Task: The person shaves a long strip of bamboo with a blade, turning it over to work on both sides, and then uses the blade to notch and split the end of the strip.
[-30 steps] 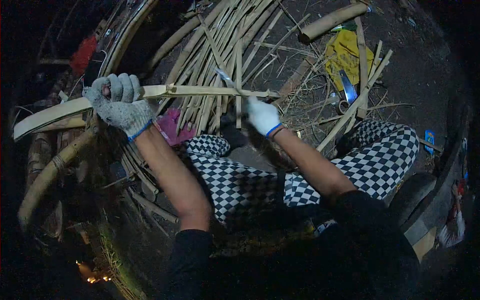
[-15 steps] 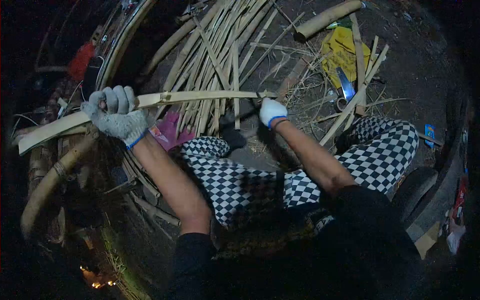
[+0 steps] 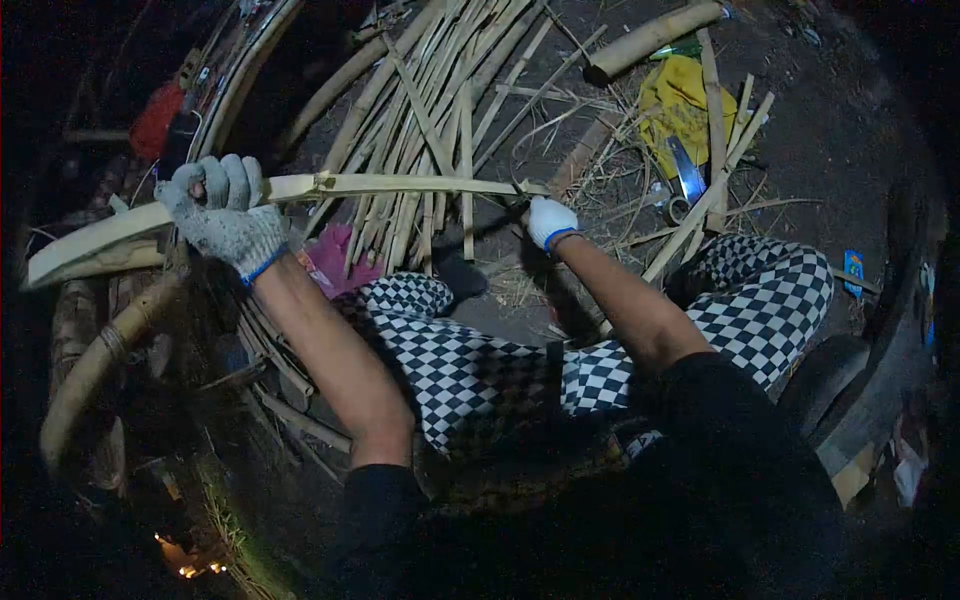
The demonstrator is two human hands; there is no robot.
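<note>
Closed firmly, the seated person's gloved left hand clamps a long pale bamboo strip, thumb and fingers wrapped around it. At the strip's narrow right end, the gloved right hand is bunched into a fist around a thin, dark knife, whose blade crosses the strip; the handle is hidden. The strip stretches level in front of the body, its wider end dipping past the left hand.

Below the arms, black-and-white checkered trousers cover the bent, spread legs. At the person's left side, low in the dark, small flames glow. Bright pink plastic lies near one leg.

Just past the held strip, a thick pile of split bamboo fans out on the ground. To its right, a broad shiny blade rests partly on a crumpled yellow cloth. Farther off lies a stout bamboo pole.
</note>
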